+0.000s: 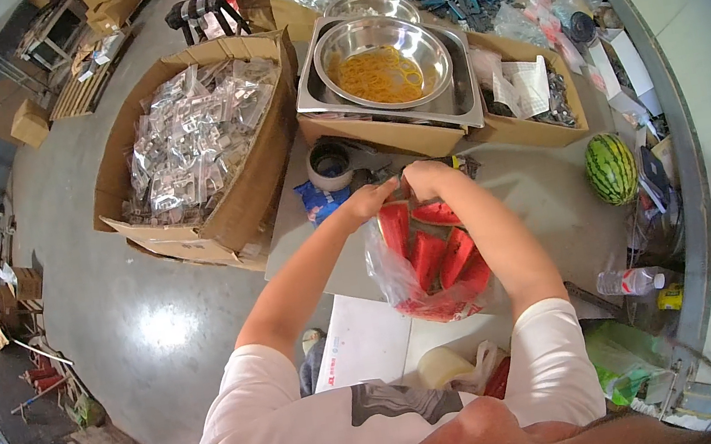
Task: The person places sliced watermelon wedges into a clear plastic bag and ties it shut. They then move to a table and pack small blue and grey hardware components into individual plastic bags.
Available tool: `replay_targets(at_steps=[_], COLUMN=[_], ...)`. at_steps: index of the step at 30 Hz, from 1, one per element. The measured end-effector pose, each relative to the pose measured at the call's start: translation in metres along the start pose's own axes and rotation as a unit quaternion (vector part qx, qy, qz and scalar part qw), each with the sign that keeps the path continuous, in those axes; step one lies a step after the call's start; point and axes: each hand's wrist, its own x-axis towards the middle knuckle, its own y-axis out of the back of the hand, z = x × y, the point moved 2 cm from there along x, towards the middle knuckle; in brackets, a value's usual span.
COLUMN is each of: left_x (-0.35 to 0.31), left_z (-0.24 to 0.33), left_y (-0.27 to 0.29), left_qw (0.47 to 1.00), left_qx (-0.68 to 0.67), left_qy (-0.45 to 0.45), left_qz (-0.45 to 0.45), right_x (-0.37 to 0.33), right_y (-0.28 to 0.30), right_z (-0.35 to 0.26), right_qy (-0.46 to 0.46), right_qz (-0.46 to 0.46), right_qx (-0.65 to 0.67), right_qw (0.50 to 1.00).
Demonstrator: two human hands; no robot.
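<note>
Cut watermelon slices (428,257) with red flesh lie in a thin, partly clear plastic bag (390,277) on the table in front of me. My left hand (367,202) is at the far left edge of the slices, its fingers drawn together and pointing right. Close beside it, my right hand (429,179) is closed, knuckles up, beyond the far slices. The two hands nearly meet over a small dark thing that they mostly hide; I cannot make out what it is. A round cup-like container (329,167) with a dark inside and a blue packet (322,201) are just left of my left hand.
A large carton (218,234) of small bagged parts stands left. Ahead, a steel bowl (428,36) of yellow-orange bands sits in a steel tray (469,102). A whole watermelon (610,169) and a plastic bottle (630,281) are right. A white box (365,339) lies near me.
</note>
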Motion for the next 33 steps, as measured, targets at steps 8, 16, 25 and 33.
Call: replay_targets(at_steps=[8, 16, 25, 33], left_x=[0.014, 0.012, -0.012, -0.060], left_z=[-0.026, -0.028, 0.012, 0.030], left_y=[0.001, -0.001, -0.023, -0.033], left_qw=[0.990, 0.987, 0.813, 0.684], left_qx=[-0.098, 0.018, 0.581, 0.707], left_qy=[-0.070, -0.095, -0.034, -0.169], left_qz=[-0.080, -0.125, -0.010, 0.066], right_x=[0.012, 0.001, -0.020, -0.053], right_y=[-0.006, -0.013, -0.007, -0.005], right_z=[-0.005, 0.014, -0.002, -0.028], right_qy=[0.051, 0.075, -0.068, -0.004], right_qz=[0.039, 0.137, 0.103, 0.155], right_qx=[-0.002, 0.128, 0.282, 0.096], right_qw=[0.998, 0.979, 0.951, 0.983])
